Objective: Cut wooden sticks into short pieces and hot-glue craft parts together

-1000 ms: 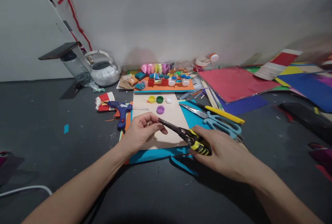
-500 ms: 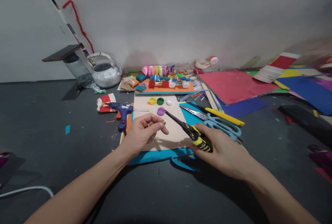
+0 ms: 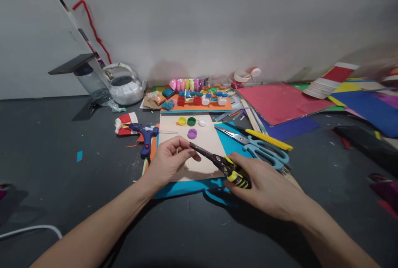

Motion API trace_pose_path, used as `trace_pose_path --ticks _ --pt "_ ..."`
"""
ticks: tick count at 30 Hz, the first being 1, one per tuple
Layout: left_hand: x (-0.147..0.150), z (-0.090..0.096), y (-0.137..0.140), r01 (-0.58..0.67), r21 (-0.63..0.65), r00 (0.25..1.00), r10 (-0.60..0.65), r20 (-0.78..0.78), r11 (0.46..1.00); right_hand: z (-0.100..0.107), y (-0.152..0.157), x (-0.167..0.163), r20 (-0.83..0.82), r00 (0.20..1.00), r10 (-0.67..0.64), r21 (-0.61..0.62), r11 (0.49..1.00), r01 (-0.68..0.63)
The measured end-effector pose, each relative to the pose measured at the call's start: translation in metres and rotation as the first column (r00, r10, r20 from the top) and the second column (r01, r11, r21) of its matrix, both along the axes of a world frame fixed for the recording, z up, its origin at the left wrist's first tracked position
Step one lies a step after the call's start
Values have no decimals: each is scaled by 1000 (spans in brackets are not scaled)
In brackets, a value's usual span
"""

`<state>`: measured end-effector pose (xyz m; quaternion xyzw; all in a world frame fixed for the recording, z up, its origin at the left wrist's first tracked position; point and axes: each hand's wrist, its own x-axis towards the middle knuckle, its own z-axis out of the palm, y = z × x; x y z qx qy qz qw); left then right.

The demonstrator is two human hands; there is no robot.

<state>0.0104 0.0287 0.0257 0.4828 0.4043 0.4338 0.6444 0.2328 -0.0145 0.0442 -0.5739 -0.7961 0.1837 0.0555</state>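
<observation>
My right hand (image 3: 267, 183) is wrapped round the yellow-and-black handles of long-nose pliers (image 3: 217, 160). Their dark jaws point up and left, with the tip at the fingertips of my left hand (image 3: 171, 158). That hand is closed in a pinch; a small pale bit shows between its fingers, too small to name. Both hands are over a cream sheet (image 3: 205, 168) lying on blue paper (image 3: 183, 189). Beyond the fingers sit a purple cap (image 3: 192, 134), a yellow cap (image 3: 182, 121), a green cap (image 3: 191, 121) and a white cap (image 3: 202, 122).
A blue glue gun (image 3: 147, 137) lies left of the sheet. On the right are blue-handled scissors (image 3: 264, 152) and a yellow-handled tool (image 3: 269, 139). Paint pots (image 3: 205, 100), a white kettle-shaped pot (image 3: 126, 90), a jar (image 3: 93, 83) and coloured sheets (image 3: 282, 102) stand farther back.
The pliers have moved slightly left and down, bringing their tip from beside the purple cap to my left fingertips. My left hand has stayed nearly in place.
</observation>
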Motion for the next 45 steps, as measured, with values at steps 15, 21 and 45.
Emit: trace_pose_path --ticks 15,21,45 --pt "0 1 0 50 -13 998 -50 -38 999 6 0 0 63 996 -69 91 994 63" --pt "-1 0 0 37 -14 999 -38 -36 999 7 -3 2 45 998 -33 54 998 30" --pt "2 -5 0 28 -26 998 -27 51 999 5 0 2 16 999 -36 39 999 35"
